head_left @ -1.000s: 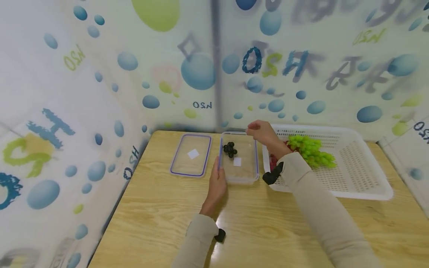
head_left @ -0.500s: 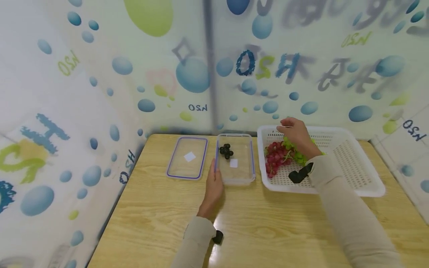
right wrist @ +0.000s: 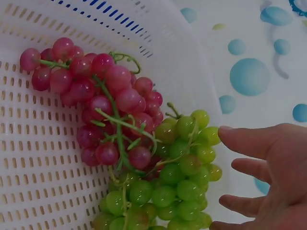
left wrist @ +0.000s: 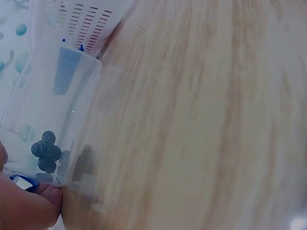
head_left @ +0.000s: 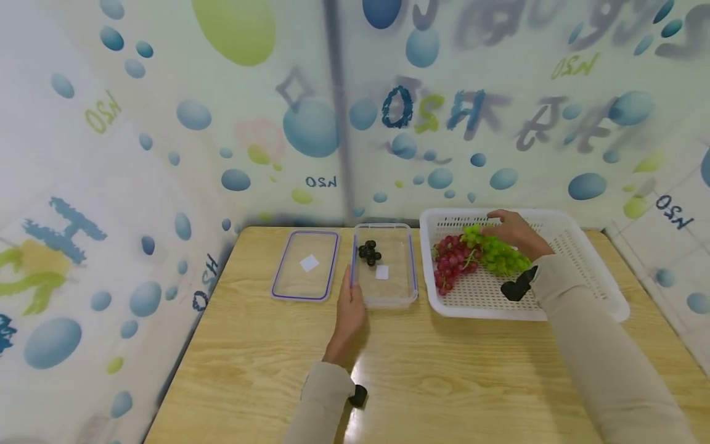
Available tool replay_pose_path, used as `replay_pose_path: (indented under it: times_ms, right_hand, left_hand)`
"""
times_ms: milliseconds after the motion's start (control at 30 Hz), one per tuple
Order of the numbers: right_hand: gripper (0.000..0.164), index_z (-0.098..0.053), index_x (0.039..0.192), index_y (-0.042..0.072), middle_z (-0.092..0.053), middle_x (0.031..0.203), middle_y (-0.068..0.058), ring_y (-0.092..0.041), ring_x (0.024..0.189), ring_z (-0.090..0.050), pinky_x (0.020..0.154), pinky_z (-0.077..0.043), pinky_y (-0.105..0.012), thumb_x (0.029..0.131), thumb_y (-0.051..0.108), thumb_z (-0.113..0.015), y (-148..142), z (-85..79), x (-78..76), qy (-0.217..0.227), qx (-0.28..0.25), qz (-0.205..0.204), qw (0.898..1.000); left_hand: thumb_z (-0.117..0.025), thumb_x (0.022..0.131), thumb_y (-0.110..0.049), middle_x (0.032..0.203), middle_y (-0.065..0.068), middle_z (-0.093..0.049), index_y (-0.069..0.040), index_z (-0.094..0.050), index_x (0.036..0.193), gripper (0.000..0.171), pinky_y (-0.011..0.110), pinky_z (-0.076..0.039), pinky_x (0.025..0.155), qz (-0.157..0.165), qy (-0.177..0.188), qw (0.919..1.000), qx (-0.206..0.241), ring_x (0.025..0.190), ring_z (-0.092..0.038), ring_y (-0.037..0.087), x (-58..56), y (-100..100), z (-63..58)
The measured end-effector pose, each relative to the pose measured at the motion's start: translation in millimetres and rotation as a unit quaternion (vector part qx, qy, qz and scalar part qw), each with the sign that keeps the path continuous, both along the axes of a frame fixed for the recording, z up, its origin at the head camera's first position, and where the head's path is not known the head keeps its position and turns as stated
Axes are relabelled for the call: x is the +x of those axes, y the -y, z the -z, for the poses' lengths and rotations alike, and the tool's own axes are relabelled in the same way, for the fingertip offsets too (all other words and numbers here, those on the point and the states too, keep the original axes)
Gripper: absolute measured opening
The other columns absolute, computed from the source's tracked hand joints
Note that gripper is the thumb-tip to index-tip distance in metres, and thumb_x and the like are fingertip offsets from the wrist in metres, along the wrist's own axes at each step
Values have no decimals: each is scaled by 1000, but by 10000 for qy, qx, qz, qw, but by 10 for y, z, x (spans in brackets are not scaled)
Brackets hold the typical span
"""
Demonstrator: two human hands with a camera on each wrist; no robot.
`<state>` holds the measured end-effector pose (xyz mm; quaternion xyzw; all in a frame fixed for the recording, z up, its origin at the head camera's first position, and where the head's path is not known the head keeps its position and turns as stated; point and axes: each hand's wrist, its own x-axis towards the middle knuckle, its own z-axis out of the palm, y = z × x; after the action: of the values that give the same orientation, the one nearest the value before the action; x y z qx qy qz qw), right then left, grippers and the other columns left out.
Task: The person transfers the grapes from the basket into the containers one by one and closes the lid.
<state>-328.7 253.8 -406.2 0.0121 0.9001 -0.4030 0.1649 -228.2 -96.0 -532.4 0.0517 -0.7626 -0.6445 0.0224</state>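
Observation:
A clear plastic food container [head_left: 395,280] with a small bunch of black grapes [head_left: 370,253] stands on the table. Along its left wall lies my left hand [head_left: 349,311], its fingers fairly straight and touching the side; the left wrist view shows only part of that hand [left wrist: 29,206] by the blue clip. Over the white basket [head_left: 471,312], my right hand [head_left: 518,233] reaches to the bunch of green grapes [head_left: 501,256]. Its fingers are spread at the bunch's edge in the right wrist view, the top fingertip close to the green grapes [right wrist: 187,189]; contact is unclear. Red grapes [head_left: 455,262] lie left of them.
A clear lid [head_left: 305,280] with a blue seal lies flat left of the container. The wooden table [head_left: 432,382] meets a patterned wall [head_left: 471,68] right behind the containers. Another wall [head_left: 150,234] borders the left side.
My right hand has moved right, from the container's back edge to above the green grapes, uncovering the red grapes. The left hand stays at the container. The head view has shifted slightly.

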Motion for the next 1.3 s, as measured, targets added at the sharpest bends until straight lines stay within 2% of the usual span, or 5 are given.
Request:
replay_pose_path:
  times_ms: [600,867,1000,1067,1300]
  right_hand:
    - [77,-14,157,-1,-2,160,-34,-57,143,-6,112,-21,-71,98,16,-60,-96,194,1,376,-119,-533,9978]
    - [76,-22,154,-4,-16,156,-36,-56,139,-23,109,-30,-68,95,15,-65,-56,296,-29,-48,639,-524,9966]
    - [72,-24,153,-4,-23,153,-38,-57,135,-28,107,-34,-68,96,14,-63,-45,331,-19,-328,1070,-618,9918]
    - [70,-27,152,-4,-27,151,-38,-57,134,-31,105,-35,-68,96,14,-63,-47,346,-19,-455,1257,-643,9889]
    - [67,-35,150,-2,-37,146,-37,-56,129,-39,103,-35,-71,95,22,-65,-52,320,12,-774,1572,-742,9817]
  left_hand:
    - [-26,109,-18,165,12,-17,-11,-16,160,52,47,-16,123,49,-265,9994,-224,151,-17,29,-22,-9,55]
    - [-27,109,-13,163,19,-16,-5,-15,159,52,50,-15,123,127,-307,9994,-112,150,-16,34,38,-4,-113]
    - [-26,109,-13,163,20,-15,-4,-14,159,52,52,-16,122,175,-273,9994,-123,150,-15,36,40,11,-106]
    - [-25,109,-16,164,18,-15,-6,-14,159,52,52,-16,122,148,-321,9992,-195,151,-15,34,1,17,9]
    - [-25,109,-18,165,14,-15,-9,-13,160,52,49,-17,123,162,-292,9991,-264,151,-16,31,7,23,9]
